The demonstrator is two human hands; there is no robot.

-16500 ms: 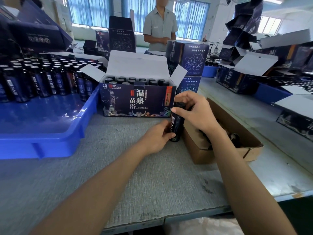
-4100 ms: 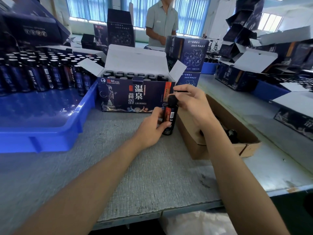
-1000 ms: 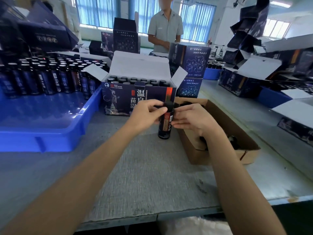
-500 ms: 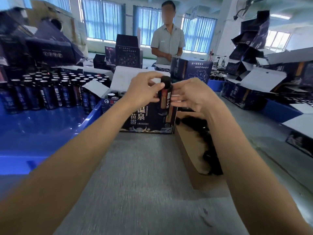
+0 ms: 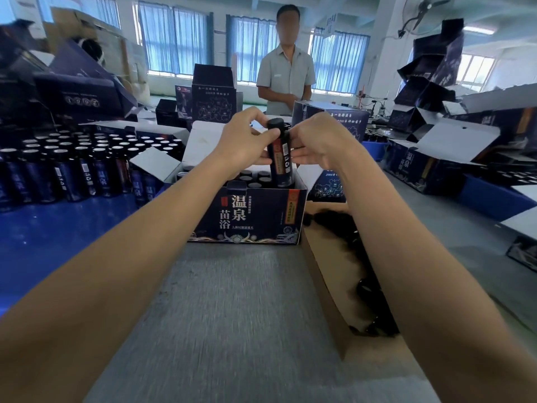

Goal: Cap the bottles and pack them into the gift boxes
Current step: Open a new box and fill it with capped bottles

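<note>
Both hands, left (image 5: 242,141) and right (image 5: 319,142), pinch a capped dark bottle (image 5: 280,158) upright, its base at the right front corner of the open gift box (image 5: 250,216) of bottles.

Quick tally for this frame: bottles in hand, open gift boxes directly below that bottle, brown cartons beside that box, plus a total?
bottle gripped by left hand and right hand: 1
open gift box below it: 1
brown carton right of that box: 1
Total: 3
</note>
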